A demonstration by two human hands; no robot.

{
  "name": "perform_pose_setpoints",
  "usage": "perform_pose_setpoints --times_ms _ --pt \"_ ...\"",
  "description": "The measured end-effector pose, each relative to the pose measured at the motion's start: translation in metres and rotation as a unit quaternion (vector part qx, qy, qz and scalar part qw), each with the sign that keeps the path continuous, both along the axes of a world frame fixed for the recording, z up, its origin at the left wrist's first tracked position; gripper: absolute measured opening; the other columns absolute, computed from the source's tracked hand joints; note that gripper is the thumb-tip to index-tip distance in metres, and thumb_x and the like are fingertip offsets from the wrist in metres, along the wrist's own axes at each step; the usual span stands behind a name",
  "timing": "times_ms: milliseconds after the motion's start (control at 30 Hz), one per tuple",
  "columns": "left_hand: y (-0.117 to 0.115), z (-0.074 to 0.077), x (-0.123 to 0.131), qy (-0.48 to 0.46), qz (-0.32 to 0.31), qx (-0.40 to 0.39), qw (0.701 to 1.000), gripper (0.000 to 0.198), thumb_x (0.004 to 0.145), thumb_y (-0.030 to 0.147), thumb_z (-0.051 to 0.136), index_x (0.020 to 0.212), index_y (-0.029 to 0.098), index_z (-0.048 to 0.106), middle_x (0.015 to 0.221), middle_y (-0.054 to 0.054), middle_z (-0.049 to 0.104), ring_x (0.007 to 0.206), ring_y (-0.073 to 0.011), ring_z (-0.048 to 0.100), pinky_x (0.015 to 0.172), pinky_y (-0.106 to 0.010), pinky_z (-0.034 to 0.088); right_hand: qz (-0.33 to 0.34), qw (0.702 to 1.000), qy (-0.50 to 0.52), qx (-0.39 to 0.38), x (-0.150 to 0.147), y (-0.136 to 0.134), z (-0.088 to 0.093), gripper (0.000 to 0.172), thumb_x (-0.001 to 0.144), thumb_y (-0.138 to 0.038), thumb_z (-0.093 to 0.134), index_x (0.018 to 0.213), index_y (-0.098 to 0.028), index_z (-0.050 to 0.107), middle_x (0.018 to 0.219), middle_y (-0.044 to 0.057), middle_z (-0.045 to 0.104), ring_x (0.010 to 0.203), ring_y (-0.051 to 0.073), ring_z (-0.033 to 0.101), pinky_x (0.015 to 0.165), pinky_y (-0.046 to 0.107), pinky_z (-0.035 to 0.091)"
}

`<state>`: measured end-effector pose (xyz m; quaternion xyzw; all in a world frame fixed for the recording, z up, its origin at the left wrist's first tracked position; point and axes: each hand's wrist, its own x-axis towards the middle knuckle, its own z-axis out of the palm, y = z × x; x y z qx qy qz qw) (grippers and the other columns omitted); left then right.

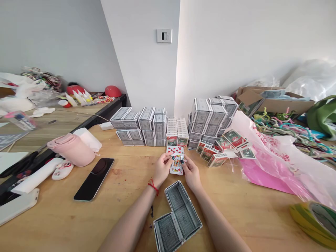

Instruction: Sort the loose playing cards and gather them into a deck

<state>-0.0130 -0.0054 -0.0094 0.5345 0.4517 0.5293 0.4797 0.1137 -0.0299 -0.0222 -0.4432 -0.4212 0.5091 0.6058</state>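
My left hand [162,167] and my right hand [191,172] are closed together on a small deck of playing cards [176,164], face up, with a face card on top. Another card or deck [175,149] with red hearts lies on the wooden table just beyond them. Between my forearms sit two open grey patterned card trays [177,217], both holding nothing. A red string is tied round my left wrist.
Stacks of boxed card packs [147,126] stand along the wall, with loose packs [223,148] to the right. A black phone [94,178] and a pink pouch [72,148] lie on the left. On the right are a pink plastic bag [275,161] and tape rolls [315,220].
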Motion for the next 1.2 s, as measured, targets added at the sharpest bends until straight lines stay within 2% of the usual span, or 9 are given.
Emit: perform_pose_setpoints --times_ms 67,133,300,500,633,833,1033,1200 --pt "0.001 -0.002 -0.001 0.000 -0.002 0.005 1.000 0.034 0.071 0.029 0.055 0.102 0.014 0.054 0.090 -0.009 0.063 0.081 -0.0167 0.059 0.072 -0.030 0.047 -0.005 1.000 0.001 0.006 0.001 0.001 -0.001 0.051 0.070 -0.034 0.056 0.118 -0.020 0.048 0.107 0.005 0.059 0.097 0.022 0.054 0.081 0.036 0.045" --pt "0.001 -0.003 -0.002 0.009 -0.006 0.011 1.000 0.036 0.072 0.030 0.054 0.104 0.015 0.055 0.092 -0.009 0.063 0.082 -0.0167 0.059 0.073 -0.030 0.047 -0.010 1.000 -0.006 0.004 0.001 0.001 -0.001 0.051 0.070 -0.034 0.055 0.118 -0.019 0.047 0.108 0.005 0.059 0.097 0.022 0.054 0.081 0.036 0.045" --pt "0.001 -0.004 -0.003 0.043 -0.008 0.022 0.999 0.038 0.074 0.033 0.052 0.107 0.016 0.055 0.097 -0.008 0.063 0.083 -0.0172 0.059 0.073 -0.030 0.048 -0.002 0.999 -0.031 -0.010 0.002 0.000 0.000 0.059 0.071 -0.035 0.054 0.125 -0.018 0.038 0.094 0.005 0.063 0.073 0.019 0.059 0.059 0.031 0.049" --pt "-0.001 -0.001 -0.003 0.054 -0.004 0.030 0.998 0.037 0.074 0.032 0.051 0.107 0.016 0.056 0.102 -0.009 0.061 0.086 -0.0176 0.058 0.076 -0.031 0.048 -0.008 0.999 -0.036 -0.008 0.002 -0.001 -0.001 0.061 0.071 -0.035 0.054 0.126 -0.015 0.038 0.069 0.002 0.063 0.057 0.015 0.055 0.050 0.027 0.046" --pt "-0.001 0.000 -0.003 0.055 -0.007 0.031 0.998 0.037 0.074 0.031 0.051 0.108 0.016 0.055 0.100 -0.009 0.062 0.086 -0.0178 0.058 0.076 -0.031 0.047 -0.002 1.000 -0.030 -0.008 0.002 -0.002 0.001 0.059 0.071 -0.035 0.054 0.124 -0.015 0.038 0.061 -0.001 0.059 0.052 0.014 0.052 0.048 0.025 0.044" --pt "-0.002 0.002 0.000 0.034 -0.007 0.021 0.999 0.033 0.074 0.026 0.050 0.105 0.015 0.053 0.093 -0.008 0.062 0.082 -0.0161 0.058 0.073 -0.029 0.047 0.017 1.000 0.010 -0.017 0.000 -0.003 0.008 0.050 0.069 -0.033 0.055 0.115 -0.017 0.043 0.063 -0.001 0.059 0.052 0.013 0.053 0.050 0.025 0.044" --pt "-0.002 0.000 0.003 -0.003 -0.012 0.024 1.000 0.024 0.075 0.019 0.047 0.099 0.015 0.048 0.093 -0.007 0.059 0.086 -0.0156 0.056 0.074 -0.028 0.045 0.049 0.998 0.034 -0.013 -0.002 -0.005 0.010 0.029 0.068 -0.031 0.056 0.092 -0.022 0.043 0.054 -0.007 0.053 0.044 0.010 0.047 0.044 0.021 0.040" --pt "-0.003 -0.005 0.004 -0.039 -0.031 0.016 0.999 0.022 0.075 0.019 0.046 0.096 0.017 0.045 0.089 -0.005 0.057 0.084 -0.0154 0.055 0.075 -0.029 0.044 0.046 0.998 0.046 -0.013 -0.003 -0.007 0.016 0.025 0.068 -0.033 0.055 0.087 -0.023 0.041 0.063 -0.005 0.058 0.052 0.013 0.054 0.051 0.025 0.044"
